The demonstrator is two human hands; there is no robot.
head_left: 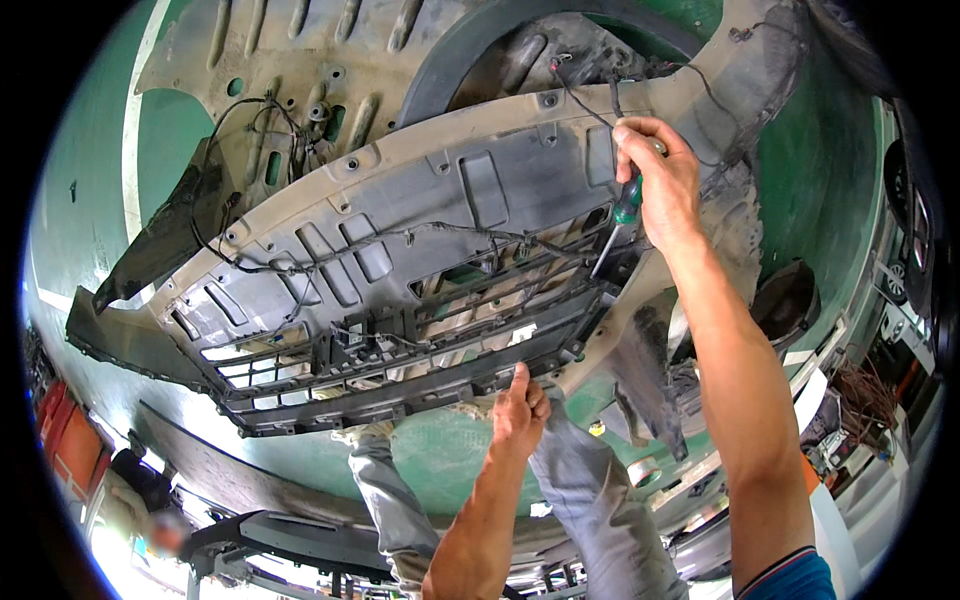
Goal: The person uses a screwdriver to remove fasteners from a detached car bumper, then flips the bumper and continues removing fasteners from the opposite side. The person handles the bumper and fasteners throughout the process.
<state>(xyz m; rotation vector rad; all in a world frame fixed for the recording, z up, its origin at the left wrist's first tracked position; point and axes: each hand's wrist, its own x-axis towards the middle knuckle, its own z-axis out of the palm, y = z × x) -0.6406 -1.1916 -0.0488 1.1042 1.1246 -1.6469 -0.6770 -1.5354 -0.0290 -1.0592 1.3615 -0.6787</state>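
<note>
A large, dusty car bumper (420, 190) lies in front of me with its inner side up and its slatted grille toward me. My right hand (662, 185) is closed round the green handle of a screwdriver (627, 203). Its metal shaft slants down and left to the bumper's right side, beside the end of the grille; whether the tip touches is hard to see. At the near edge, my left hand (520, 412) grips the bumper's rim, fingers curled and thumb on top. A black wiring harness (375, 236) runs across the bumper.
Beyond the bumper lies a big dusty panel with a black curved arch (440, 75). Dark plastic pieces (165, 235) lie at the left and another (787, 300) at the right. The floor (430, 465) is green with white lines. Behind my legs lies another dark bumper (310, 535).
</note>
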